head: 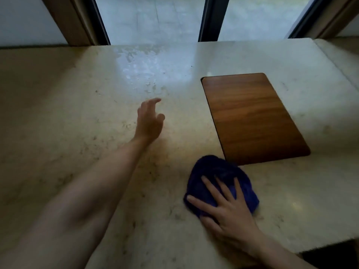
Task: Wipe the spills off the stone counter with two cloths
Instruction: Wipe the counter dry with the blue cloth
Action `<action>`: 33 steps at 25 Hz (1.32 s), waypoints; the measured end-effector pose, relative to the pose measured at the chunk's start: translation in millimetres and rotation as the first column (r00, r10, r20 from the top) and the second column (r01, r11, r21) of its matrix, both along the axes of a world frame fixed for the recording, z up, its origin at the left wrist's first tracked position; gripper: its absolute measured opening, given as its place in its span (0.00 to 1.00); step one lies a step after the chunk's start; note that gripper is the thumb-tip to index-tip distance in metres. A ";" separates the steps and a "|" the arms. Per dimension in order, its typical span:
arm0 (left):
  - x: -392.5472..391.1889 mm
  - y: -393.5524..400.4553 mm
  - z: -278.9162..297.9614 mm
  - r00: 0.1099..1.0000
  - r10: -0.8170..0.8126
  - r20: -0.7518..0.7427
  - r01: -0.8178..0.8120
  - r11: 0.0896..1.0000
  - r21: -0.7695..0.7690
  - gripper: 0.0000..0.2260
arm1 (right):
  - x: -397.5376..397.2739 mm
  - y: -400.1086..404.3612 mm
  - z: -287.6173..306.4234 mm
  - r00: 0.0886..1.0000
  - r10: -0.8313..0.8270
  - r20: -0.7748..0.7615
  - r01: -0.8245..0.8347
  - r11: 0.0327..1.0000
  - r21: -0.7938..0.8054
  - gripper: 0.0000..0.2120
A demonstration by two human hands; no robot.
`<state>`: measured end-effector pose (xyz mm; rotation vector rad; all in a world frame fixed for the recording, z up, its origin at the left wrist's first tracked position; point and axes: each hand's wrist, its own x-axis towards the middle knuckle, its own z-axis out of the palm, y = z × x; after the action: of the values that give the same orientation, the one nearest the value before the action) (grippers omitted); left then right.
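Observation:
A bunched dark blue cloth [217,171] lies on the beige stone counter [68,117] near its front right. My right hand [223,206] lies flat on the cloth with fingers spread, pressing it down. My left hand [148,121] hovers over the middle of the counter, empty, its fingers loosely curved and pointing away from me. A patch of wet streaks and droplets [143,68] glistens on the stone beyond the left hand, close to the window. Only one cloth is in view.
A wooden board [252,117] lies set into the counter just behind and right of the cloth. Window frames [207,18] rise along the counter's far edge. The counter's front edge drops off at the lower right [330,243].

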<state>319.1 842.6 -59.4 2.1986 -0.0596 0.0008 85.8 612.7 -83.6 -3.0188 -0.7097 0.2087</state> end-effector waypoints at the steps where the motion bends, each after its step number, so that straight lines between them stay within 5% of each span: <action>1: -3.4 8.6 3.5 1.000 0.004 0.008 -0.005 0.999 0.034 0.22 | -37.2 0.6 3.7 0.999 -0.022 -0.029 0.021 1.000 -0.022 0.29; 6: -32.9 70.3 6.9 1.000 -0.022 -0.014 0.026 0.944 0.329 0.22 | -115.7 27.1 19.1 0.971 -0.133 -0.198 0.124 0.991 -0.054 0.31; 11: -31.1 118.6 -2.2 1.000 -0.001 0.007 -0.002 0.913 0.408 0.23 | -99.5 24.1 32.8 0.942 -0.232 -0.241 0.215 0.972 -0.097 0.27; 14: -24.3 148.2 -16.7 0.996 -0.052 0.074 0.000 0.818 0.575 0.26 | -84.8 23.2 19.2 0.940 -0.258 -0.222 0.217 0.957 -0.195 0.27; 18: -4.3 194.3 -29.0 0.999 0.013 -0.046 0.022 0.734 0.679 0.27 | -60.7 36.2 5.1 0.946 -0.258 -0.195 0.210 0.949 -0.233 0.29; 22: 9.2 205.4 -32.7 0.997 -0.007 -0.077 0.059 0.704 0.707 0.29 | 27.6 78.9 -5.9 0.896 -0.416 -0.157 0.396 0.907 -0.145 0.31; 28: 9.4 206.2 -35.2 0.990 0.007 -0.142 0.100 0.678 0.728 0.29 | 205.8 109.3 -7.1 0.943 -0.331 -0.025 0.331 0.944 0.003 0.32; 33: 2.0 202.9 -34.4 0.992 -0.010 -0.126 0.104 0.635 0.766 0.29 | 373.1 115.4 -4.5 0.896 -0.442 -0.045 0.443 0.896 0.022 0.30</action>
<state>321.1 1045.5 -93.7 3.0700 -0.0773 -0.2252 458.9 728.2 -88.1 -3.0300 -0.0064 0.2330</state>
